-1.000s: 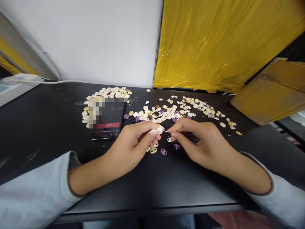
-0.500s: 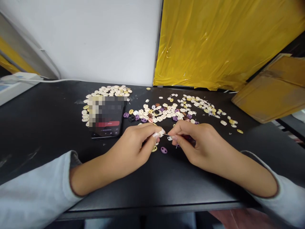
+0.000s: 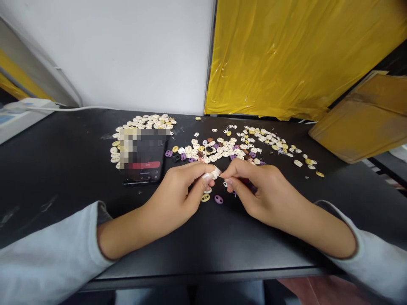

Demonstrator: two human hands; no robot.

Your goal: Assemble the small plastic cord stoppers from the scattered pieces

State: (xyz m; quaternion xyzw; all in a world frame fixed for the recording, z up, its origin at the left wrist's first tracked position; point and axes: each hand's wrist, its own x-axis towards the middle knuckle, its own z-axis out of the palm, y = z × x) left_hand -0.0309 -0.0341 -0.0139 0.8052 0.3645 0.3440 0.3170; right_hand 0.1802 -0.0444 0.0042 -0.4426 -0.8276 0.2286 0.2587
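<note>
Across the lower half of the view, a black table [image 3: 197, 241] is spread, backed on the left by a white panel [image 3: 133, 55] and on the right by a panel covered in wrinkled yellow sheeting [image 3: 276, 59]. At the table's far right, a brown box [image 3: 359, 118] is set at a slant. Both forearms are clothed in pale blue-grey sleeves [image 3: 54, 254], and the hands are brought almost together near the middle. By the left hand [image 3: 178, 192], a small white piece [image 3: 216, 171] is pinched between thumb and forefinger, held up in front of the loose pieces. The fingertips of the right hand [image 3: 267, 190] are closed narrowly on a thin stem [image 3: 219, 176], mostly hidden, whose end is brought against or just beside the white piece; which of the two cannot be told. Beyond the left hand, a black phone [image 3: 149, 152] is laid, bordered on its far and left sides by pale oval pieces [image 3: 152, 122]. Behind both hands, mixed pieces [image 3: 222, 148] are scattered, mainly white. Nearest the table's front, a yellow piece [image 3: 205, 198] and a purple piece [image 3: 218, 199] are seen, each holed.
</note>
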